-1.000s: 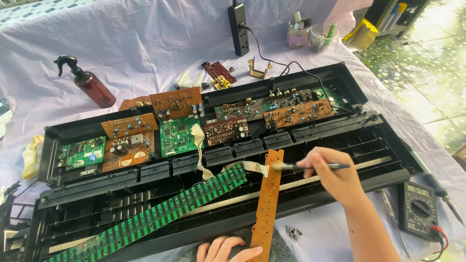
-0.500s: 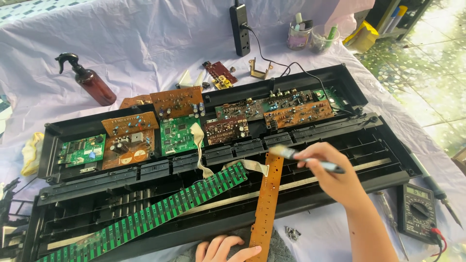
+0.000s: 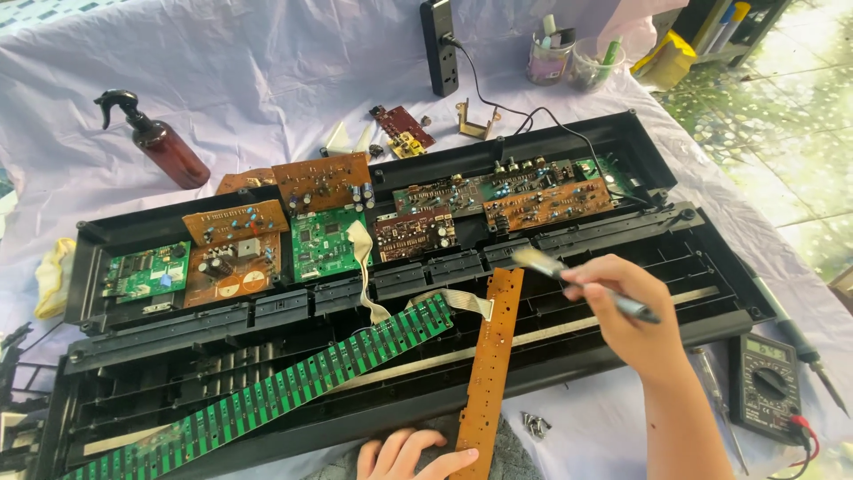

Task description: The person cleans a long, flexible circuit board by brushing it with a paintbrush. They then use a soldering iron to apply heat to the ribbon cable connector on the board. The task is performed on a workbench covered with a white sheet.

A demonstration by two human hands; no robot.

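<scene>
Two hands are working on the brown strip board [image 3: 487, 364].
My right hand [image 3: 626, 307] is closing around a brush [image 3: 582, 280] at the board's far end; my left hand [image 3: 410, 455] is pinning its near end with loose, spread fingers, near the cloth's near edge. I am fearing the board is slipping, straining the ribbon cable [image 3: 462, 300].

Open room only on the cloth [image 3: 267, 80] at the far side, between the brown spray bottle [image 3: 164, 147] and the black power strip [image 3: 440, 44]. Blocked in the middle by the big black case [image 3: 702, 240], packed with circuit boards [image 3: 324, 240]. Long green board [image 3: 267, 396] slanted across the near left, brown strip board [image 3: 487, 373] standing across the near middle, with a narrow gap between them. Right hand [image 3: 635, 311] with a brush [image 3: 538, 260] over the case's right part. Left hand [image 3: 409, 455] at the near edge, touching the brown strip. Near right corner crowded by a meter [image 3: 766, 387], screwdriver [image 3: 715, 391] and loose screws [image 3: 533, 425]. Jars [image 3: 551, 53] far right.
</scene>
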